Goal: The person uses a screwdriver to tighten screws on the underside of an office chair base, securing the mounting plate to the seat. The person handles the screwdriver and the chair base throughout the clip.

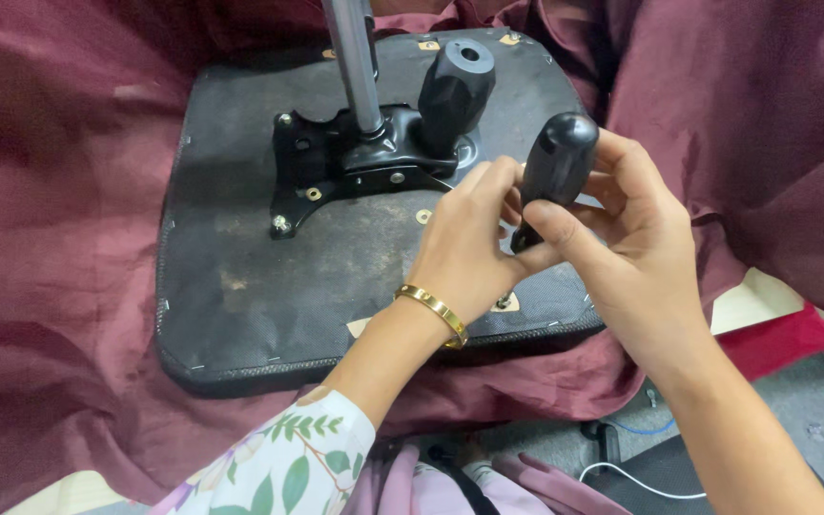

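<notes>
a black screwdriver handle [557,164] is gripped by the right hand [636,238] and pinched lower down by the closed fingers of the left hand [469,243], just above the upturned seat base [240,286] near its black metal bracket [336,162].

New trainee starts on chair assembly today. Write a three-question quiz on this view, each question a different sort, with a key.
1. True or false: the right hand grips a black screwdriver handle.
2. Which is bolted to the black underside of the seat? A) a wooden leg B) a black metal mounting plate with a grey rod C) a wheel
3. Fill in: the left hand wears a ____ bracelet at the wrist.

Key: 1 true. 2 B. 3 gold. The left hand's fingertips meet the handle's lower end; whatever the tool's tip touches is hidden behind the hands.
</notes>
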